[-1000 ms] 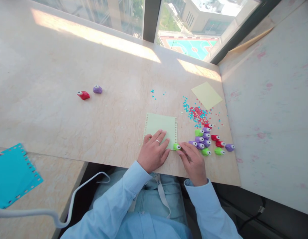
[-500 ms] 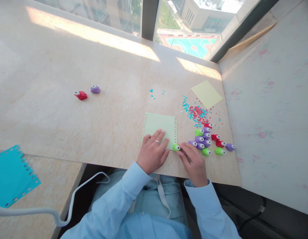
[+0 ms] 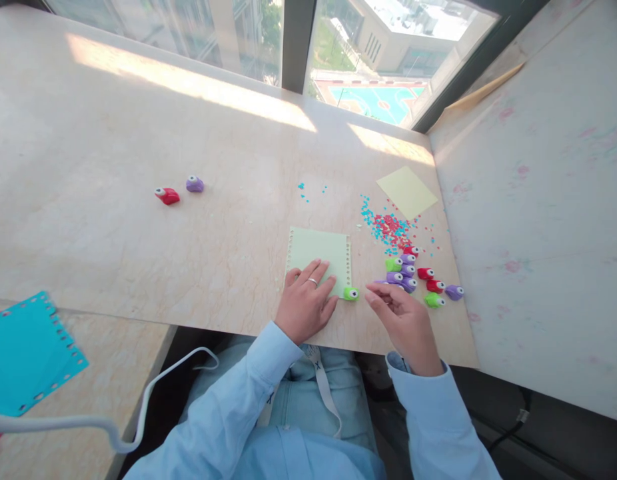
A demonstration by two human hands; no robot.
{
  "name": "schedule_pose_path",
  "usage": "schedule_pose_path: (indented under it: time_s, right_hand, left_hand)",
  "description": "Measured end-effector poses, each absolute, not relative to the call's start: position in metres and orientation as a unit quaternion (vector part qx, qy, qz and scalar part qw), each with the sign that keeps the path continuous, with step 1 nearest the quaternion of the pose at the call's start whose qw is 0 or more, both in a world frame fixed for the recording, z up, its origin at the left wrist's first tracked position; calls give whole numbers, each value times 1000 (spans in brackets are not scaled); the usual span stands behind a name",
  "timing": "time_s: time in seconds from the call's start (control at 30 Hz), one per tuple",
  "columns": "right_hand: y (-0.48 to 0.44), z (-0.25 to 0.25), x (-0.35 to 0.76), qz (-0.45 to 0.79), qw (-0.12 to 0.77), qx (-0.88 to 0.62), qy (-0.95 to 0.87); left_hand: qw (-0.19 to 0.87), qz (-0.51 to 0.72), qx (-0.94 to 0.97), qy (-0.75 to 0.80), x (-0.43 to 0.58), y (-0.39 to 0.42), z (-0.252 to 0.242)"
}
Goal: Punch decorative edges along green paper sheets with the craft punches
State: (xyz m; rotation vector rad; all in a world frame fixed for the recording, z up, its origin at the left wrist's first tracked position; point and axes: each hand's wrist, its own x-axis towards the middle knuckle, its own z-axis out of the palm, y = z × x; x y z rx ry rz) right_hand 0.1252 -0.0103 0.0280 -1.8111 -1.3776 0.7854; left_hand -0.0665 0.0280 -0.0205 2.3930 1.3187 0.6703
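Observation:
My left hand [image 3: 308,297] lies flat, fingers spread, on a pale green sheet of paper [image 3: 318,243] and holds nothing. Small holes run along the sheet's left and right edges. At its lower right corner sits a green craft punch [image 3: 351,294] with a white top and a dark star mark. My right hand [image 3: 403,320] is just to the right of that punch, apart from it, with loosely curled fingers and nothing visible between them. Partly behind this hand is a cluster of small punches, among them a purple punch [image 3: 408,285] and a green punch [image 3: 393,265].
Blue and red paper bits [image 3: 391,230] lie beyond the cluster, near a pale yellow sheet [image 3: 407,192]. A red punch [image 3: 167,195] and a purple punch [image 3: 194,184] stand at left. Blue punched paper [image 3: 33,353] and a white cable [image 3: 143,407] are at lower left. A wall [image 3: 538,220] bounds the right.
My right hand has let go of the green punch and moved right, covering part of the cluster. My left hand stays on the sheet. The whole view has shifted slightly.

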Motion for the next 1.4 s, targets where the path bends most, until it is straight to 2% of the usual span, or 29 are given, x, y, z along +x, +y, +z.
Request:
schedule_pose_path:
  time_s: [0.13,0.37,0.93,1.2,1.4]
  right_hand:
    - [9,27,125,391,321,-699,-505]
    - [19,20,125,446,293,-699,-476]
    - [45,22,113,327,68,-754,-566]
    - [49,25,109,321,51,-765,-556]
    - [45,28,117,392,89,-747,-529]
  left_hand:
    - [165,239,838,463,-66,29,-21]
    - [178,240,826,478,-66,31,-19]
    - [180,242,827,475,-67,31,-19]
    - [172,240,831,472,-67,31,-19]
    - [166,246,829,474,-67,31,-21]
